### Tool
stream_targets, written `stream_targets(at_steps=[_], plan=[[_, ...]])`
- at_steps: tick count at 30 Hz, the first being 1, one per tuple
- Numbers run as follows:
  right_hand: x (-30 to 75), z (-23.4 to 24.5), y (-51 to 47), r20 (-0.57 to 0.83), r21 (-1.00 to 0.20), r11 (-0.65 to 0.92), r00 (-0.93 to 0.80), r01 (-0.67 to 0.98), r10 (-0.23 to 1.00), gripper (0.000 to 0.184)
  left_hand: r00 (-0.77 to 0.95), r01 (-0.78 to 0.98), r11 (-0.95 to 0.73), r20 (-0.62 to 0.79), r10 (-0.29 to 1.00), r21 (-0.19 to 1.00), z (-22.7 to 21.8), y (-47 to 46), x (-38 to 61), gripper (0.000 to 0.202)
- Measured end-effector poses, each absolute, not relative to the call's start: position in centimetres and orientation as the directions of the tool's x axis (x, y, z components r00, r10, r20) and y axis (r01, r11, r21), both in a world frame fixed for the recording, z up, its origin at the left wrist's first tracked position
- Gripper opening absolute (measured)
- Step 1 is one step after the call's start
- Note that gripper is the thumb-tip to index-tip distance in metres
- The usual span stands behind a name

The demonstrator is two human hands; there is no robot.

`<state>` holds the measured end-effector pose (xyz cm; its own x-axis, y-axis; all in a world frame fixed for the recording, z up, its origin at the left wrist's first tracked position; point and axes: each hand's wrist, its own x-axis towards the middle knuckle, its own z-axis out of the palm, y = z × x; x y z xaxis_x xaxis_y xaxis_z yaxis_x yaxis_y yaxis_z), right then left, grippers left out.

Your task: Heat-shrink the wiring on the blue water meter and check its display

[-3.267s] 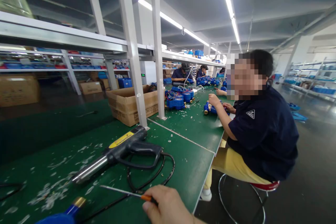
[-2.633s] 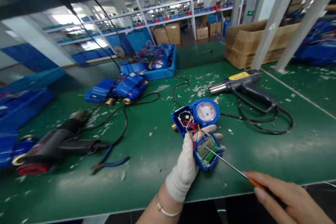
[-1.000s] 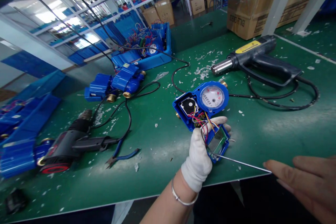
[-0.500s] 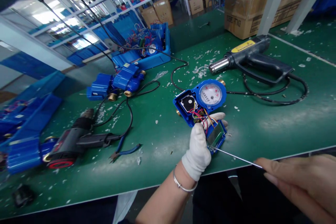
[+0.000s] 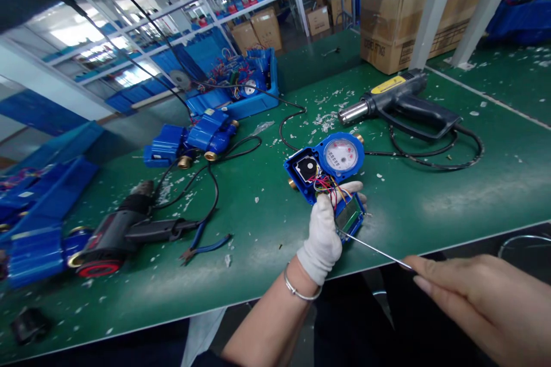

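An open blue water meter (image 5: 331, 163) lies on the green bench, its dial facing up and coloured wires spilling from its body. My left hand (image 5: 323, 235), in a white glove, grips the meter's small circuit board with a display (image 5: 349, 215) at the near end. My right hand (image 5: 482, 304), bare, pinches a thin screwdriver (image 5: 372, 249) whose tip rests at the board's lower edge.
A dark heat gun (image 5: 400, 104) with a yellow label and looped cord lies right of the meter. A second heat gun (image 5: 124, 232) and blue pliers (image 5: 206, 248) lie left. Blue meters (image 5: 193, 137), a blue bin (image 5: 245, 92) and a cardboard box (image 5: 404, 17) stand farther back.
Over three seconds the view swung from a seated co-worker down to the bench. In the last second my hands and the meter barely moved; the screwdriver tip stays at the board.
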<state>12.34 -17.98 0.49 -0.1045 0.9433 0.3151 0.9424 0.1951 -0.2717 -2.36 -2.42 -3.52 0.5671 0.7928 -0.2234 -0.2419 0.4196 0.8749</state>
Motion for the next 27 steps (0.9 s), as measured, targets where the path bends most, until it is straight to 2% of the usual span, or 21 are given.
stream_targets(at_steps=[1, 3, 5, 6, 7, 8, 11, 12, 13, 14, 18, 19, 20, 21, 24, 25, 27], plan=[[12.3, 0.3, -18.3, 0.33, -0.213, 0.241, -0.163, 0.947, 0.93, 0.032, 0.566, -0.243, 0.42, -0.224, 0.793, 0.874, -3.5, -2.4, -2.3, 0.084], [12.2, -0.3, -19.1, 0.359, -0.003, 0.293, -0.272, 0.956, 0.893, 0.045, 0.566, -0.244, 0.419, -0.222, 0.794, 0.875, -3.6, -2.3, -2.3, 0.084], [12.1, -0.8, -19.7, 0.365, 0.208, 0.285, -0.344, 0.936, 0.865, 0.058, 0.565, -0.243, 0.42, -0.225, 0.794, 0.875, -3.5, -2.3, -2.3, 0.084], [12.1, -0.8, -19.7, 0.363, 0.264, 0.277, -0.361, 0.924, 0.859, 0.061, 0.563, -0.243, 0.422, -0.227, 0.795, 0.874, -3.5, -2.3, -2.3, 0.083], [12.2, -0.8, -19.5, 0.371, 0.265, 0.282, -0.367, 0.922, 0.853, 0.06, 0.562, -0.244, 0.425, -0.23, 0.795, 0.872, -3.5, -2.3, -2.4, 0.083], [12.4, -0.7, -19.2, 0.387, 0.208, 0.294, -0.355, 0.933, 0.851, 0.055, 0.561, -0.246, 0.428, -0.232, 0.795, 0.87, -3.4, -2.3, -2.4, 0.083], [12.9, -0.6, -18.0, 0.371, -0.156, 0.342, -0.266, 0.927, 0.89, 0.034, 0.565, -0.251, 0.44, -0.238, 0.79, 0.862, -3.5, -2.3, -2.4, 0.085], [13.0, -0.8, -17.8, 0.344, -0.246, 0.343, -0.249, 0.907, 0.905, 0.03, 0.567, -0.253, 0.444, -0.24, 0.788, 0.86, -3.5, -2.3, -2.4, 0.086], [13.1, -1.2, -17.8, 0.328, -0.278, 0.335, -0.239, 0.9, 0.914, 0.028, 0.57, -0.254, 0.45, -0.244, 0.785, 0.856, -3.5, -2.3, -2.4, 0.086], [13.1, -1.7, -18.1, 0.336, -0.248, 0.334, -0.243, 0.909, 0.91, 0.03, 0.572, -0.255, 0.457, -0.248, 0.782, 0.852, -3.6, -2.3, -2.4, 0.087], [12.3, -3.9, -19.6, 0.395, 0.174, 0.309, -0.353, 0.935, 0.848, 0.058, 0.58, -0.265, 0.49, -0.269, 0.769, 0.83, -3.6, -2.1, -2.5, 0.089], [12.1, -4.1, -19.7, 0.388, 0.22, 0.297, -0.363, 0.929, 0.847, 0.062, 0.581, -0.271, 0.498, -0.272, 0.767, 0.824, -3.6, -2.1, -2.5, 0.089], [11.9, -4.1, -19.8, 0.395, 0.204, 0.298, -0.357, 0.933, 0.847, 0.061, 0.583, -0.277, 0.505, -0.275, 0.764, 0.817, -3.6, -2.0, -2.5, 0.089], [11.7, -4.0, -19.6, 0.413, 0.137, 0.298, -0.328, 0.945, 0.85, 0.056, 0.586, -0.283, 0.514, -0.278, 0.761, 0.81, -3.6, -1.9, -2.5, 0.089], [11.1, -3.4, -18.9, 0.423, -0.161, 0.326, -0.233, 0.932, 0.876, 0.038, 0.596, -0.302, 0.539, -0.286, 0.75, 0.787, -3.5, -1.6, -2.5, 0.09], [10.9, -3.3, -18.7, 0.41, -0.204, 0.319, -0.215, 0.925, 0.886, 0.036, 0.598, -0.308, 0.546, -0.287, 0.748, 0.779, -3.4, -1.6, -2.5, 0.09], [10.3, -3.5, -18.6, 0.422, -0.15, 0.282, -0.197, 0.947, 0.885, 0.039, 0.6, -0.321, 0.555, -0.289, 0.746, 0.768, -3.4, -1.4, -2.5, 0.09]])
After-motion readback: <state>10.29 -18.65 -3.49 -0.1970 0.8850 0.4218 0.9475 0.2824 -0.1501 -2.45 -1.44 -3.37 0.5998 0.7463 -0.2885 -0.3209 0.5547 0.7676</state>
